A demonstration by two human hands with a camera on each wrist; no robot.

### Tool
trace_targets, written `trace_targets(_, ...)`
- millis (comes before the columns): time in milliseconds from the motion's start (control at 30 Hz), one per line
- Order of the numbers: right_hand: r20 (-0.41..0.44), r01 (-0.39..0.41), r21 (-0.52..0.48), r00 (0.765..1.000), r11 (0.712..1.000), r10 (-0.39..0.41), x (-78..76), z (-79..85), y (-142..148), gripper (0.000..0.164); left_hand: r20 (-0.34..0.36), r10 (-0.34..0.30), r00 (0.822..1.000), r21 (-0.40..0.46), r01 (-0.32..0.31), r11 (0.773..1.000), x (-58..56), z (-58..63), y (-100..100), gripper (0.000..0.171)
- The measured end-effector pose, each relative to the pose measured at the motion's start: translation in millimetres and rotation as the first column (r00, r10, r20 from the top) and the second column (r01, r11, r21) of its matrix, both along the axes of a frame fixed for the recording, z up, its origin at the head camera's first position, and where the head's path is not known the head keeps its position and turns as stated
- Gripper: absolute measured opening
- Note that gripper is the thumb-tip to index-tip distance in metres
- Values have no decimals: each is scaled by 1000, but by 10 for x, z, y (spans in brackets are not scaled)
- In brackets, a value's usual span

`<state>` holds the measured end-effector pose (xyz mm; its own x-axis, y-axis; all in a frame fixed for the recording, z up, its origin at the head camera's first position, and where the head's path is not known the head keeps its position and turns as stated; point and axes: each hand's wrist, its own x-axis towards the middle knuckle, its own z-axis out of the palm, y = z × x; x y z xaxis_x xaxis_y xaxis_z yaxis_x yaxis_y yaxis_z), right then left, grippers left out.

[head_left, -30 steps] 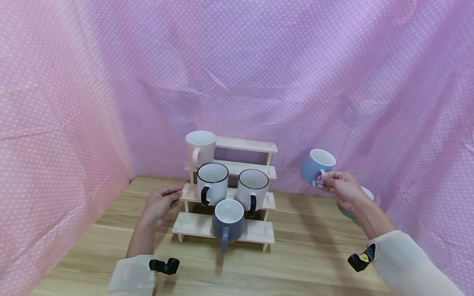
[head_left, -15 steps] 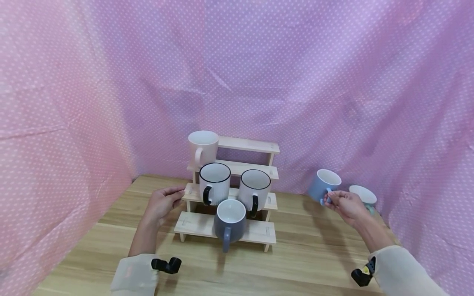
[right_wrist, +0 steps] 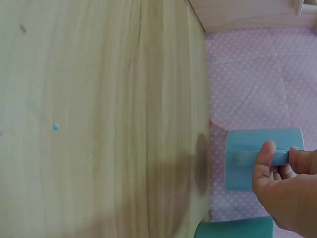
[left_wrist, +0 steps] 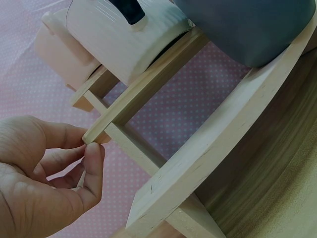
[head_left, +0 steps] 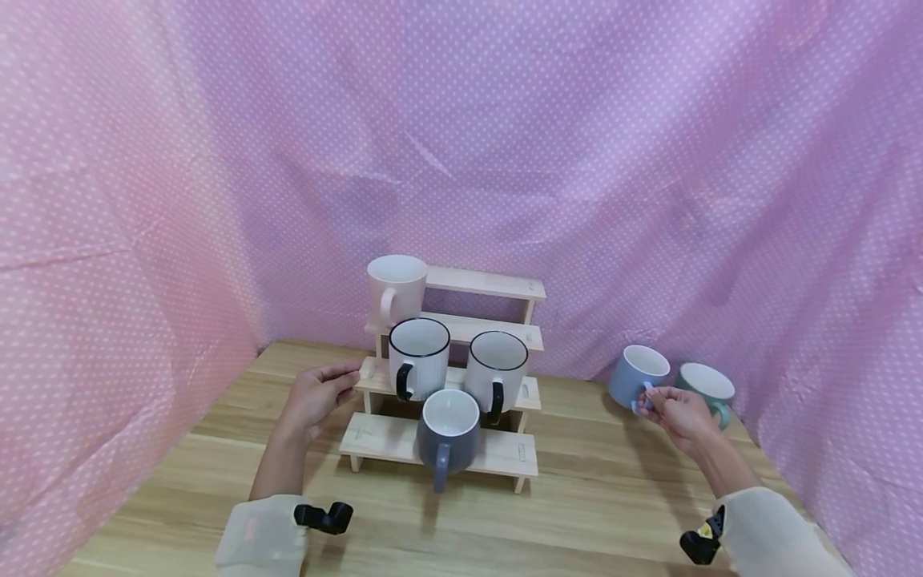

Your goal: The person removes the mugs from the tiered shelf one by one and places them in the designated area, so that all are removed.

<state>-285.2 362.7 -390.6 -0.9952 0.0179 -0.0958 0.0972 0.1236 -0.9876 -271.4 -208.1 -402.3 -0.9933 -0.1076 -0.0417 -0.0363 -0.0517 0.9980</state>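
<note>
My right hand [head_left: 681,415] pinches the handle of a light blue mug [head_left: 627,385] at the back right of the table. In the right wrist view, the thumb and fingers close on that handle, and a narrow gap shows between the mug's base and the table edge. A green mug [head_left: 705,382] stands close beside it. My left hand [head_left: 312,401] pinches the left end of a board on a stepped wooden rack [head_left: 378,437]. The rack bears a pale pink mug [head_left: 407,300], two white mugs with black rims and handles [head_left: 427,373], and a dark grey mug [head_left: 461,445] at the front.
Wood-grain tabletop [head_left: 577,497] runs under the rack and both arms. Dotted pink-purple cloth [head_left: 461,160] hangs behind and at both sides, near the blue and green mugs. The mug handles on the rack point toward the front.
My right hand has lowered the blue mug and moved it slightly right, beside the green mug, which shows more fully now. The left hand keeps its grip on the rack.
</note>
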Motion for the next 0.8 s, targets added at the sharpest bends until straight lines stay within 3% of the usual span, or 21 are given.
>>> trace_targets(800, -13, 78, 16, 997, 997, -78, -85, -217, 199, 21, 3, 2, 1000, 2, -2, 1000, 31, 3, 6, 38)
